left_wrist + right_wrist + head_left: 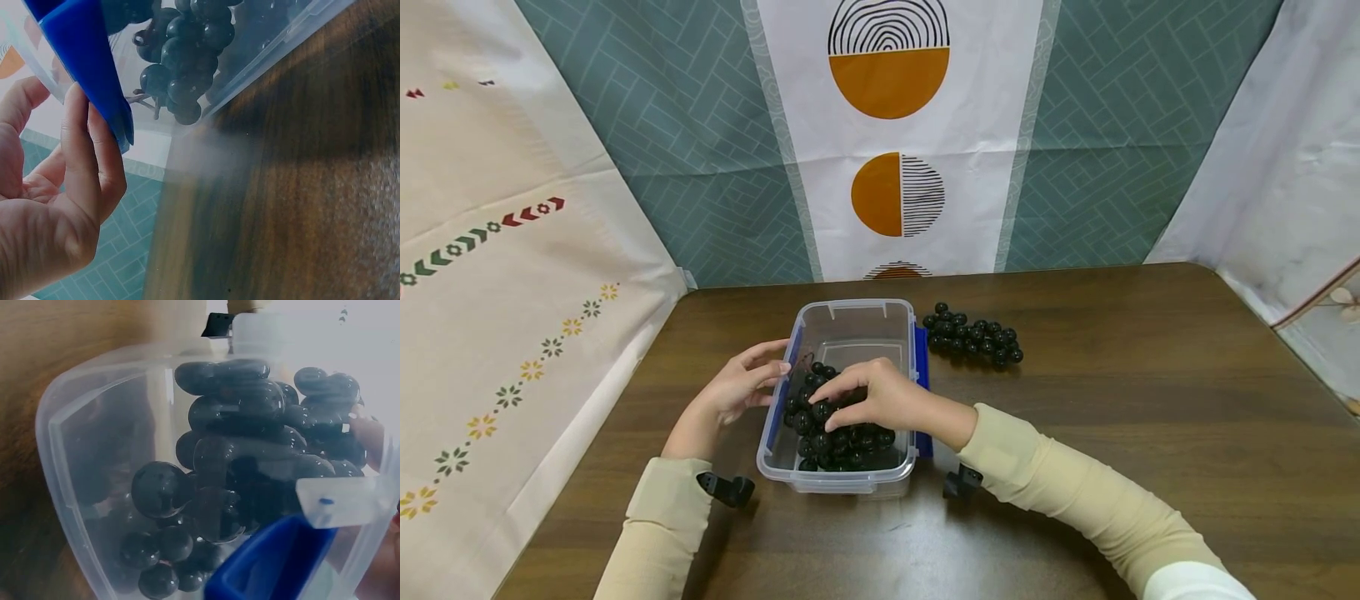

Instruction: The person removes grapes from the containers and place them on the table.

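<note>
A clear plastic container with blue side latches stands on the table, its top uncovered. Inside lie black grapes, heaped toward its near end and left side. My right hand reaches in over the right rim, its thumb and fingertips on either side of a grape in the heap. Through the clear wall the right wrist view shows the grapes and a fingertip beside them. My left hand touches the container's left side, its fingers stretched out against the blue latch.
Another bunch of black grapes lies on the brown wooden table, just right of the container's far corner. A patterned teal and white cloth hangs behind the table. Pale cloths hang at the sides.
</note>
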### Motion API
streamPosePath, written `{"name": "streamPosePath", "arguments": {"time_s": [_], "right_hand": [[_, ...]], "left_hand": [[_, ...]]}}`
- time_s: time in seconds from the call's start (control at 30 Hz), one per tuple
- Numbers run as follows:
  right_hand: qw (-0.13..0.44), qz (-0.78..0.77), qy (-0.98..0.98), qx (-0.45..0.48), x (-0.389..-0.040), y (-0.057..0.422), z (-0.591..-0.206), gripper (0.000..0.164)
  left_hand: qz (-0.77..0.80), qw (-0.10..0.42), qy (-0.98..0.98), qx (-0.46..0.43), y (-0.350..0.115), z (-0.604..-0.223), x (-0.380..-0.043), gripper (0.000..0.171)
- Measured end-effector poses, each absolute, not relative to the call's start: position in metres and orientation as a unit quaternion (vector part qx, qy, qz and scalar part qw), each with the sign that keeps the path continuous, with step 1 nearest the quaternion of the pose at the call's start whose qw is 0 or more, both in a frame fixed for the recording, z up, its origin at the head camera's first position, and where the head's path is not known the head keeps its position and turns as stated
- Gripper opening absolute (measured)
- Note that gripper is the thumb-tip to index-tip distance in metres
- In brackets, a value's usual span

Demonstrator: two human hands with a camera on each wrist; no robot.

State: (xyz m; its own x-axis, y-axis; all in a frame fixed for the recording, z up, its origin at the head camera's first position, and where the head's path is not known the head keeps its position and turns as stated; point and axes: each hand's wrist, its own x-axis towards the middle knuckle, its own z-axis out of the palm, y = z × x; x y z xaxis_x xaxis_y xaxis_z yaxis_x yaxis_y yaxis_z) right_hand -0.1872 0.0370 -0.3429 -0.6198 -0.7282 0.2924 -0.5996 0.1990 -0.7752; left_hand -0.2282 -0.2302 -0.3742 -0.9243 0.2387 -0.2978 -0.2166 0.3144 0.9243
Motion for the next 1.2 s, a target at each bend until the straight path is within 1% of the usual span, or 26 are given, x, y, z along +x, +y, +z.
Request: {"name": "streamPosePath", "arguments": {"time_s": [0.17,0.67,1.2], "right_hand": [[0.061,-0.483,0.765,-0.422,-0.186,0.038,-0.341,0.030],[0.085,-0.543,0.764,-0.338,-0.181,0.046,-0.329,0.032],[0.049,-0.591,0.764,-0.254,-0.167,0.062,-0.306,0.033]], "left_hand": [[0.590,0.196,0.783,0.007,-0.230,-0.374,-0.228,0.061],[0.594,0.197,0.780,0.007,-0.228,-0.372,-0.226,0.062],[0.598,0.192,0.778,0.014,-0.228,-0.372,-0.224,0.062]]}}
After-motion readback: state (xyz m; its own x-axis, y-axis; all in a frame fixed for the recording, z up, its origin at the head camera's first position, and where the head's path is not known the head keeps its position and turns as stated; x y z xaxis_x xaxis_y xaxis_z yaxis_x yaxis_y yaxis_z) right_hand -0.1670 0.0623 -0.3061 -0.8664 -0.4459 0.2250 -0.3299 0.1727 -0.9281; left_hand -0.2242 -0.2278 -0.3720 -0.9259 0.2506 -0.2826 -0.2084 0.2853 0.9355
